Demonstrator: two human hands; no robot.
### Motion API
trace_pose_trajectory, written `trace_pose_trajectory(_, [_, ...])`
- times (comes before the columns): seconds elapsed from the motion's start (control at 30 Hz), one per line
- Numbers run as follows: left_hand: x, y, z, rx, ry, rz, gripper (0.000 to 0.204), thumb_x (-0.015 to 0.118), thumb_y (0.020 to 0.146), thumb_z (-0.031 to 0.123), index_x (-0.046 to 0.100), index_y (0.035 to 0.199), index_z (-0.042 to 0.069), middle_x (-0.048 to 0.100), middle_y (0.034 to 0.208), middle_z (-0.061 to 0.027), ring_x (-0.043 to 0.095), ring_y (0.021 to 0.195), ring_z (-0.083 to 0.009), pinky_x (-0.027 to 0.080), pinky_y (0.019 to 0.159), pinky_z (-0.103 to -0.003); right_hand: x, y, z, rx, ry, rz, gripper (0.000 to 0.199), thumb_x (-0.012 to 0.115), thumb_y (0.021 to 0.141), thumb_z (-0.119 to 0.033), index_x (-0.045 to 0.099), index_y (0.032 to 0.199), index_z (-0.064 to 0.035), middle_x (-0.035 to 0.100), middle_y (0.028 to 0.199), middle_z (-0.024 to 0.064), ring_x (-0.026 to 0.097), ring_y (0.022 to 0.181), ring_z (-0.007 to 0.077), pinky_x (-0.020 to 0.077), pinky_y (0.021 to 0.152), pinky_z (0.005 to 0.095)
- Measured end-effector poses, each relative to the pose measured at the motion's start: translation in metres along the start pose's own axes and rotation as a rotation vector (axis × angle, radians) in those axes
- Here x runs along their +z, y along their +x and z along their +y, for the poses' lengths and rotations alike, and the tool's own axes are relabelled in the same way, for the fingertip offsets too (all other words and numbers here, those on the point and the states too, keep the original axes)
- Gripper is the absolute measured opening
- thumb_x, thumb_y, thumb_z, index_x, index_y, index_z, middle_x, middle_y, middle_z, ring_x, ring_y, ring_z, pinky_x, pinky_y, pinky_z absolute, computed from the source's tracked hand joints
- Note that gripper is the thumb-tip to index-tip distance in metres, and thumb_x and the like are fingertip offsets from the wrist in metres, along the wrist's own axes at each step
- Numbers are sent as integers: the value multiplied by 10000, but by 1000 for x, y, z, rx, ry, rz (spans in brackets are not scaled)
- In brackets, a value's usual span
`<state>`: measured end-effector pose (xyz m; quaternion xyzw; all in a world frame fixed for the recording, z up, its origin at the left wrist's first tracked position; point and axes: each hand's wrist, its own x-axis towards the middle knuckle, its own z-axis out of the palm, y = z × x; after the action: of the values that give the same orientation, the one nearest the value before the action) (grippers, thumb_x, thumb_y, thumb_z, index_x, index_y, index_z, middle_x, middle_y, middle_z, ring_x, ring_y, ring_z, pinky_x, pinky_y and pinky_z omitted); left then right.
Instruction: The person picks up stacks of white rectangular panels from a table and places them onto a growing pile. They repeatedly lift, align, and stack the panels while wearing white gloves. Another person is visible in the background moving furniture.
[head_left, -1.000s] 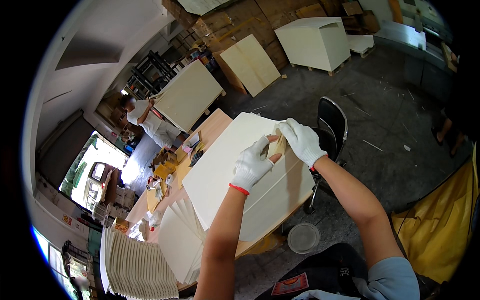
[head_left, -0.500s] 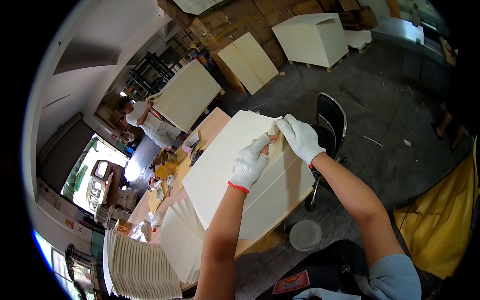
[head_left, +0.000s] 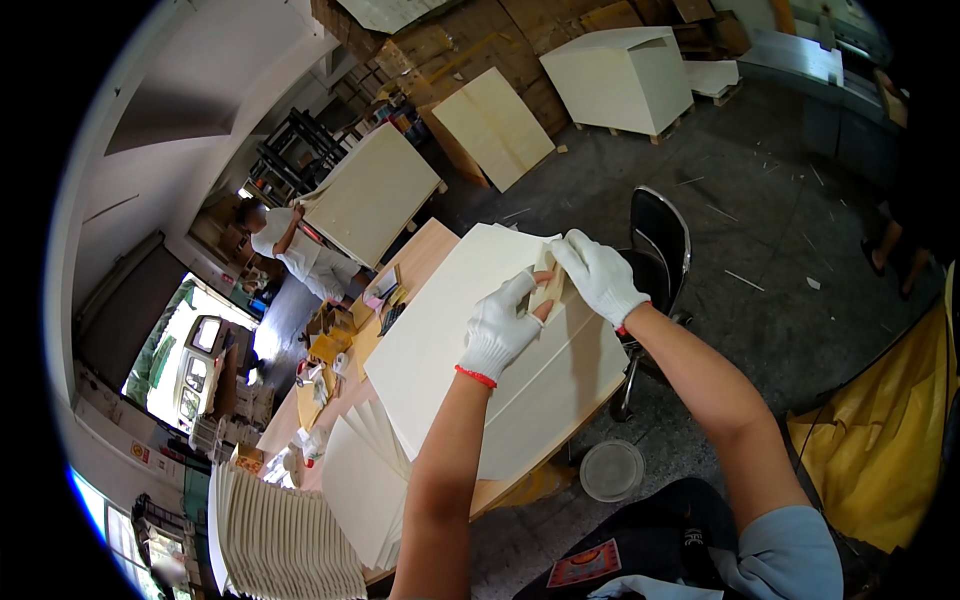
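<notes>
Both my hands wear white knit gloves. My left hand [head_left: 500, 330] and my right hand [head_left: 598, 275] together pinch a small pale folded sheet [head_left: 547, 283], like sandpaper, just above a large cream panel [head_left: 480, 350]. The panel lies flat on a wooden workbench [head_left: 425, 255] and overhangs its near edge. My forearms rise from the lower edge over the panel.
A fanned stack of cream panels [head_left: 360, 480] and a ribbed pile [head_left: 280, 530] lie at the bench's left end, with small tools and boxes [head_left: 335, 345] beyond. A black chair [head_left: 660, 240] stands right of the bench, a round lid [head_left: 612, 470] on the floor. Another person [head_left: 295, 250] works on a big panel [head_left: 375, 195].
My hands have kept working the small sheet over the panel's far edge; the left hand's fingers have shifted closer onto it. The panel has not moved.
</notes>
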<state>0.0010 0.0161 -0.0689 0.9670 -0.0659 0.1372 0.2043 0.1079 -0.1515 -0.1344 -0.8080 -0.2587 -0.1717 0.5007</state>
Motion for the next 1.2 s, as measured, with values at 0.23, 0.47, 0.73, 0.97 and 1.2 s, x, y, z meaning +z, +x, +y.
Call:
trace_pose_trajectory(0.23, [-2,-5,3,39,-49,84,369,539,1046,194,677,1380,267,747,1103,-152,730,972,-339,561,886,-411,-46,2,11,-317,-476,-216,416,516,1025,-496,653,949,-111,705,806,125,711,788,338,532,719,486])
trace_pose_trajectory(0.47, [-13,-5,18,-65,-23,-52,320,540,1041,190,705,1313,225,745,1128,-168,729,992,-343,557,900,-410,-26,11,-7,-140,-33,-124,404,526,1029,-468,676,996,-93,718,896,157,689,855,407,520,785,509])
trace_pose_trajectory(0.73, [-3,-3,6,-23,-26,-4,418,791,904,263,708,1312,223,764,1112,-154,743,998,-343,576,882,-416,-16,-2,-10,113,145,-91,527,448,1065,-547,620,952,-62,662,869,250,634,894,479,458,771,554])
trace_pose_trajectory(0.97, [-3,-2,6,-42,-34,-15,456,820,877,263,707,1317,227,768,1132,-153,747,1015,-346,584,894,-411,-12,-3,-5,86,116,-51,526,449,1069,-554,620,948,-71,664,843,251,636,862,487,457,743,572])
trace_pose_trajectory(1.2, [-1,-1,5,21,-16,15,455,804,880,241,703,1324,230,759,1168,-138,742,1025,-351,585,904,-418,-14,-3,-6,83,109,-52,512,460,1066,-550,630,962,-78,678,851,246,648,854,482,463,744,576])
